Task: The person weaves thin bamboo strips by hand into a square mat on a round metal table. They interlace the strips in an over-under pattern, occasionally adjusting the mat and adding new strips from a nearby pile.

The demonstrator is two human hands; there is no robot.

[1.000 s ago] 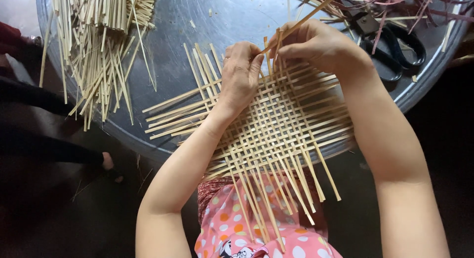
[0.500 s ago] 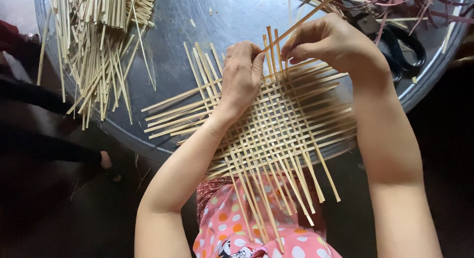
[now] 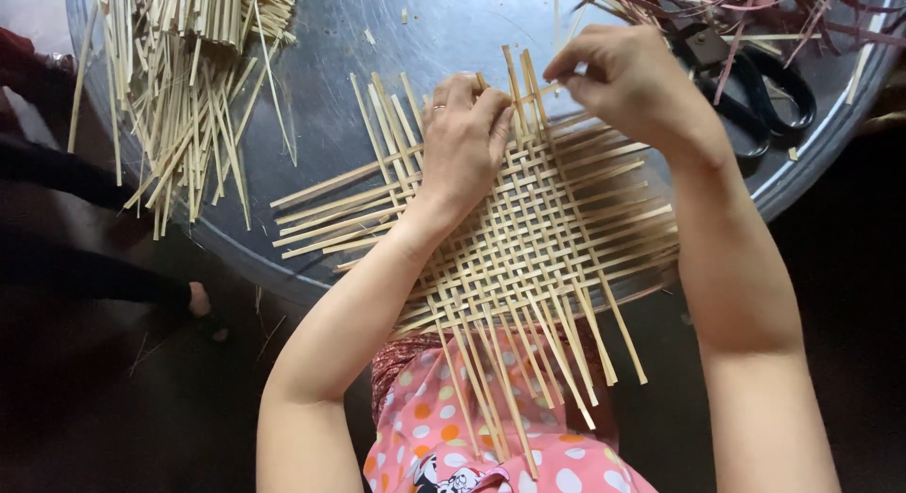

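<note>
While the woven mat [image 3: 528, 238] is pressed flat at centre frame by the left hand [image 3: 464, 139], fingers spread, a strip [image 3: 538, 89] is pinched by the right hand [image 3: 628, 83].

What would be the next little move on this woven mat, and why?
Probably drawing the strip pinched in the right hand across and snug against the woven rows: its end sits at the mat's far edge, while the left hand presses the weave flat.
</note>
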